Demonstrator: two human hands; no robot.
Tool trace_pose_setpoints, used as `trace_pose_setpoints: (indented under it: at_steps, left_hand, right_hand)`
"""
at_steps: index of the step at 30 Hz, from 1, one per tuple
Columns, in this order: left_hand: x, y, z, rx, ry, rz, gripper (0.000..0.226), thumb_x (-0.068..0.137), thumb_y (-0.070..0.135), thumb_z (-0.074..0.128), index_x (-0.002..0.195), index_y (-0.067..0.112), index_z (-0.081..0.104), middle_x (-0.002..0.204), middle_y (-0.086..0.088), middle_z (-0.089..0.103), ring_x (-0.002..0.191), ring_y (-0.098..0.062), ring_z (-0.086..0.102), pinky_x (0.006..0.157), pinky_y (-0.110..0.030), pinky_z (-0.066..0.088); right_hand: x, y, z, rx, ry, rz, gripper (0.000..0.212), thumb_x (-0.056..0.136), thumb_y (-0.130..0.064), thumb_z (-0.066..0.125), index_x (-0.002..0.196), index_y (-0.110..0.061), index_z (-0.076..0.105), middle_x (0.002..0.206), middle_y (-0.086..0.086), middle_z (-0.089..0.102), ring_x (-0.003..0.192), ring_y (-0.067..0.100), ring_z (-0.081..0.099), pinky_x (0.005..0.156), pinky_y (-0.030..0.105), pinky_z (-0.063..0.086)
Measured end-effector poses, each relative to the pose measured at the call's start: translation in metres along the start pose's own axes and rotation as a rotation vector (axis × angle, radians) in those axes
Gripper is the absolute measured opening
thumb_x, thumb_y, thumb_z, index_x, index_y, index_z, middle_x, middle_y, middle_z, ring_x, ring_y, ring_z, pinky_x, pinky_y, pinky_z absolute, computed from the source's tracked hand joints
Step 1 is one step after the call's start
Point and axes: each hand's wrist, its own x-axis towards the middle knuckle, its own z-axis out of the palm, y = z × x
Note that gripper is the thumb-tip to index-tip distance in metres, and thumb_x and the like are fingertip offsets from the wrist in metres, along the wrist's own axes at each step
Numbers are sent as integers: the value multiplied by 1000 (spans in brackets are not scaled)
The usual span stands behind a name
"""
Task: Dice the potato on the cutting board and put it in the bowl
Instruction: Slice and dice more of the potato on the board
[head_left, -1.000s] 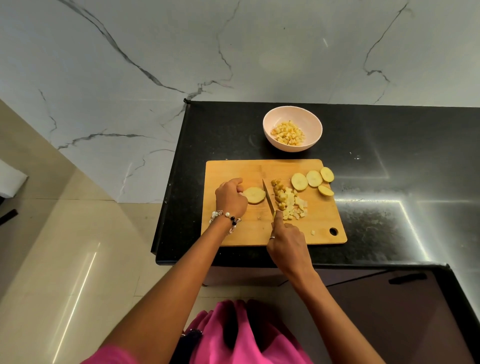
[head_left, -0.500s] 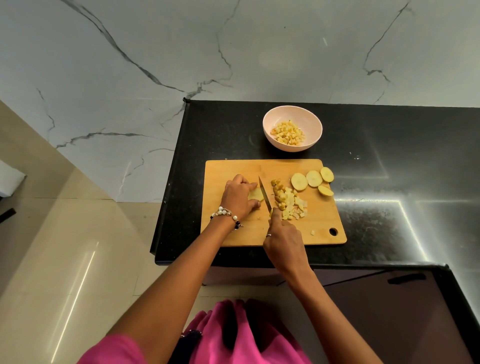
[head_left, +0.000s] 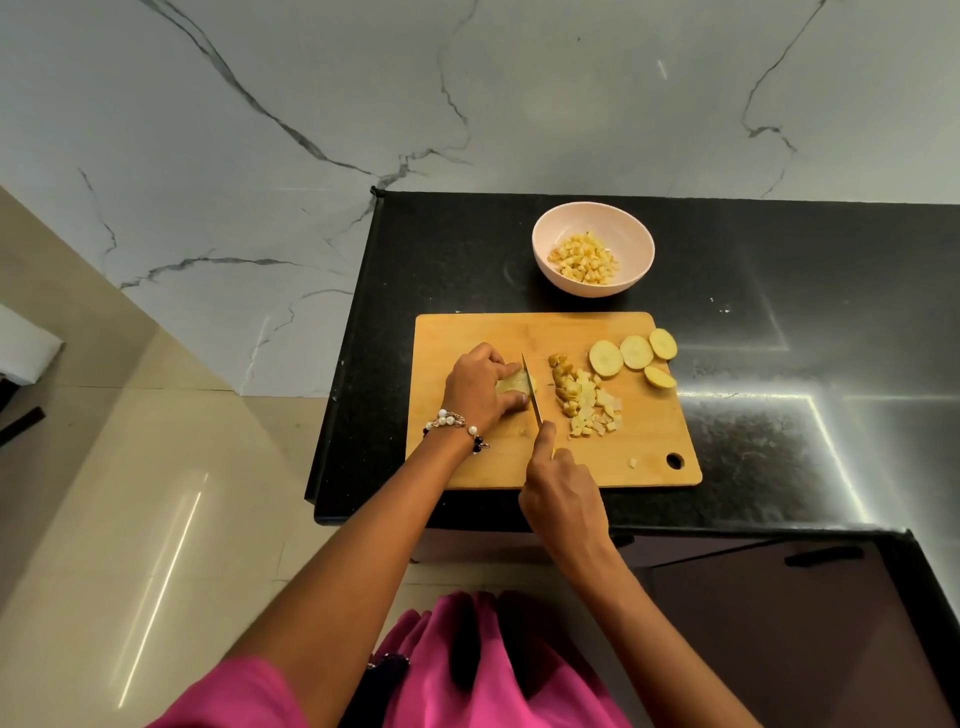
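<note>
**Potato slice under the knife, mid-dice**

Potato slice (head_left: 514, 387) lies flat on the cutting board (head_left: 467, 467), left of centre, pinned by my left hand (head_left: 480, 387). The fingers are curled over it and press down, fingertips drawn back from the cut line, presumably to stop the slice sliding while staying clear of the edge.

Right hand (head_left: 563, 499) is wrapped round the handle of the knife (head_left: 531, 387), forefinger stretched along the spine; I judge that this steadies the blade. The blade stands against the right edge of the held slice, tip pointing away from me. How deep it has cut I cannot tell.

Just right of the blade sits a heap of diced pieces (head_left: 584, 402), set aside so the cutting spot stays free. Near the board's far right corner four uncut slices (head_left: 634, 356) wait, one partly over the edge.

Beyond the board, apart from it, the bowl (head_left: 545, 260) stands on the black counter (head_left: 779, 291) and already holds dice.

Judgement: task partway; this slice, four more, then the heap must go to the bowl.
</note>
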Motion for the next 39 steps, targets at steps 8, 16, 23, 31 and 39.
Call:
trace_pose_setpoints:
  at_steps: [8,16,23,31,39]
  left_hand:
    - [-1,-1,-2,-25,5,-16,56,68,35,80,118,17,64,106,2,57,81,-8,47,76,-22,42]
    - [-4,-3,-7,-96,-43,-24,63,67,28,82,124,15,59,110,0,55,80,-11,50,79,-19,45]
    - [-9,-2,-10,-136,-38,-30,57,72,22,79,125,15,59,111,2,53,84,-17,57,80,-24,51]
    - [-9,0,-7,-154,-11,-37,55,70,23,80,121,15,62,108,2,55,80,-17,58,79,-28,52]
    - [-8,-2,-7,-158,1,-27,52,69,22,80,117,14,64,106,0,57,69,-12,53,76,-25,51]
  right_hand:
    - [-17,6,6,25,18,43,68,49,8,72,115,14,57,51,13,49,27,21,38,33,22,10]
    - [-1,28,-2,160,27,49,59,91,-6,32,147,0,13,100,21,59,82,36,56,63,36,32]
    - [9,13,-5,178,-13,10,56,93,-7,30,147,-1,15,104,22,59,86,37,56,70,38,39]
    - [5,8,-4,130,-36,-13,57,94,-7,28,148,0,10,104,22,57,83,36,56,63,34,31]
    - [21,-9,-1,21,21,-21,55,68,11,60,122,18,50,54,20,55,35,31,48,40,25,21]
